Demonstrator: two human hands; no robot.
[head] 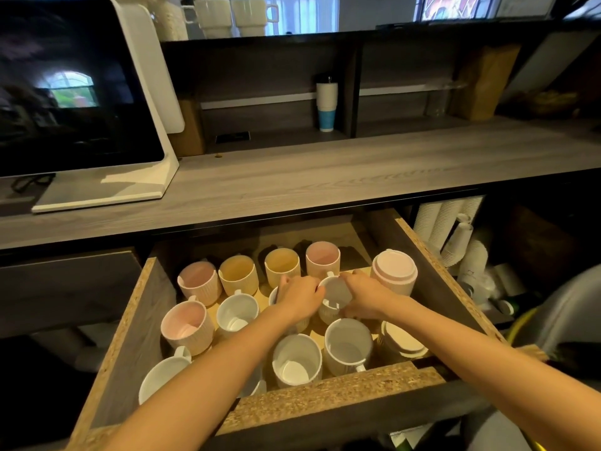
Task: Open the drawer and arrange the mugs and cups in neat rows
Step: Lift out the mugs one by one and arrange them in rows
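The drawer stands pulled out under the counter, holding several ribbed mugs. Along the back runs a row of pink and yellow cups. White mugs and a pink mug fill the middle and front. My left hand and my right hand both grip a white mug in the middle of the drawer, one on each side of its rim. Another white mug is partly hidden under my left hand. A lidded pink cup stands at the back right.
A stack of lids or saucers lies at the drawer's right side. A grey counter runs above, with a white-framed screen on the left. Stacked paper cups sit in the shelf to the right. A tumbler stands on the back shelf.
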